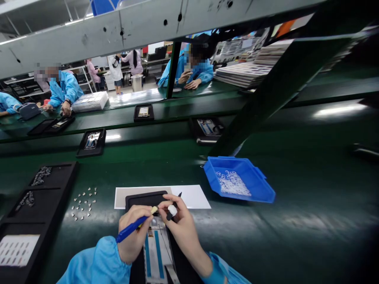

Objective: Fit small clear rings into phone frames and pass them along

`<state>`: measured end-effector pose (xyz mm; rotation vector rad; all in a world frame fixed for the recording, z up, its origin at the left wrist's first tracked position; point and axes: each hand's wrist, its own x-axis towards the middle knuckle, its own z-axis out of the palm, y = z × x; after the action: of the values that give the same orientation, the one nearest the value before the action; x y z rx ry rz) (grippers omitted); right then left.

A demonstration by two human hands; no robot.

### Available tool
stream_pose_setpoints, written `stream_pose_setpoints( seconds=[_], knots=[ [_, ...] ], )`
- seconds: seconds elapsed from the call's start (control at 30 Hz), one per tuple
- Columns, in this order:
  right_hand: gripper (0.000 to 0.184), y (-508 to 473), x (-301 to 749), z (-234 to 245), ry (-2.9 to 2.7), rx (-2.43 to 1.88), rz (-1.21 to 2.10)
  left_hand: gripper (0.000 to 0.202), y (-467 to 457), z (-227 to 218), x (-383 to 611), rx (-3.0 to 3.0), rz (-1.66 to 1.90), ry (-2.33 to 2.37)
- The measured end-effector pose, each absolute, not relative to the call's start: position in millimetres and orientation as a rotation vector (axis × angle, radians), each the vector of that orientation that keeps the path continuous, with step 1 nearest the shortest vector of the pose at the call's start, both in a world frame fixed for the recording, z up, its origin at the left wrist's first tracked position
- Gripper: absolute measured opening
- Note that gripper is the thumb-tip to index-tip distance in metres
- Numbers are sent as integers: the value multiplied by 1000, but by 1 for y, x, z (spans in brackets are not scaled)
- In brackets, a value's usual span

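My left hand (134, 228) is closed round a blue pen-shaped tool (132, 230) with a pale yellow tip. My right hand (182, 225) pinches a slim black piece with a white part (172, 210); I cannot make out its kind. The fingertips of both hands nearly meet above an opened phone housing (154, 252). Blue strips run along the housing, which lies in a black tray (142, 196); my hands hide its upper part. A flat metal piece (171, 273) lies across the housing's lower end.
Left stands a black compartment tray (63, 197) with small parts; several tiny metal pieces (83, 205) lie beside it. A blue bin (257, 189) holds small white pieces. A white sheet (191, 197) lies behind my tray. Phone trays (91, 142) and co-workers (66, 88) are beyond; a dark post (284, 90) slants at right.
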<state>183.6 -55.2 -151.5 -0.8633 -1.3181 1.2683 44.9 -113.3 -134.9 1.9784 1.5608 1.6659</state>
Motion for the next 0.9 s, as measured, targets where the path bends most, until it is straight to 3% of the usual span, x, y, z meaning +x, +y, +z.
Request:
stream_pose_setpoints(
  seconds=[0.33, 0.6, 0.7, 0.9],
  knots=[
    [29, -55, 184, -157, -1288, -815, 1333, 2, -114, -137, 47, 1591, 1690, 1551],
    [31, -58, 183, -152, -1304, -709, 1306, 38, -104, -131, 45, 849, 1561, 1291],
    [29, -56, 184, -150, -1299, -726, 1285, 43, -104, -128, 46, 770, 1524, 1222],
    [29, 0, 247, -132, -1321, -1091, 596, 47, -105, -126, 44, 684, 1539, 1246]
  ],
)
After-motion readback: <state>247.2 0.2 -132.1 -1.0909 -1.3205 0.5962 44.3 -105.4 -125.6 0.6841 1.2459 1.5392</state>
